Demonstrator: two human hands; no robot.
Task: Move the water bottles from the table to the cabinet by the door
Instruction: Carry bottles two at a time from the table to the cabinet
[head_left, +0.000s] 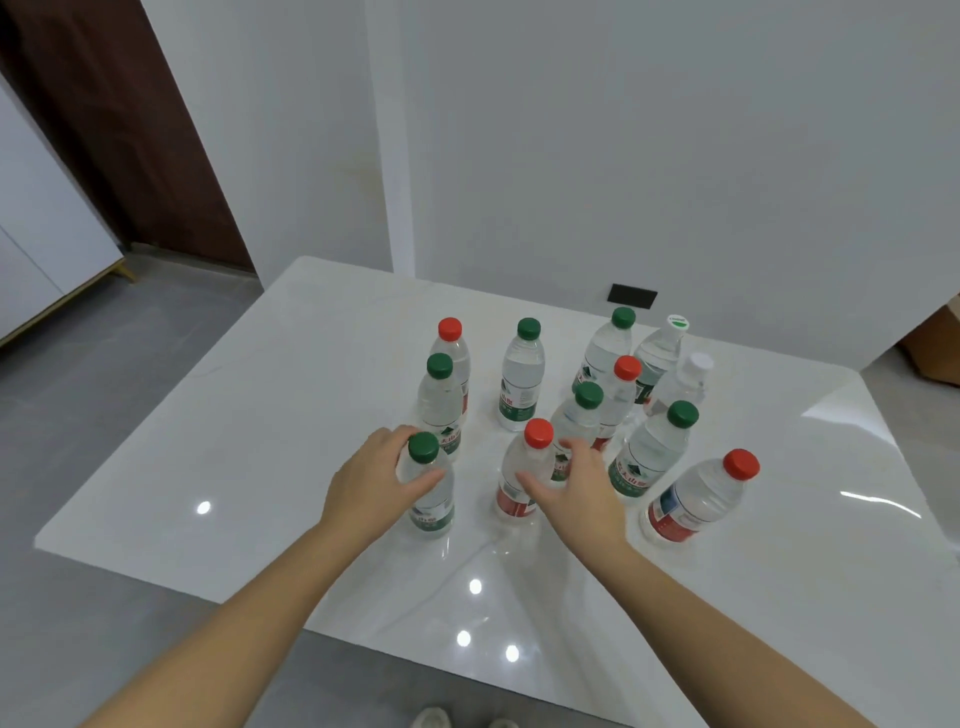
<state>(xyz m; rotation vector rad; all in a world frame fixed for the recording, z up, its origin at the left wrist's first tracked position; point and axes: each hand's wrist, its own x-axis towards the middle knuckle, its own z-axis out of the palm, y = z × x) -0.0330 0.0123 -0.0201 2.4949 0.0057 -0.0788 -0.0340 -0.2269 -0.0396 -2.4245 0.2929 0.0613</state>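
Note:
Several clear water bottles with green, red and white caps stand upright on the white table (270, 441). My left hand (371, 480) wraps around the upper body of the nearest green-capped bottle (431, 499), thumb in front and fingers behind it. My right hand (576, 486) is at the red-capped bottle (519, 483) with a red label; its thumb lies across the bottle's front and its fingers reach behind, loosely curved. Both bottles stand on the table.
Another red-capped bottle (696, 499) stands at the right, and green-capped bottles (649, 457) crowd close behind my right hand. A white cabinet (36, 249) stands at far left beside a dark brown door (124, 130). Grey floor lies to the left of the table.

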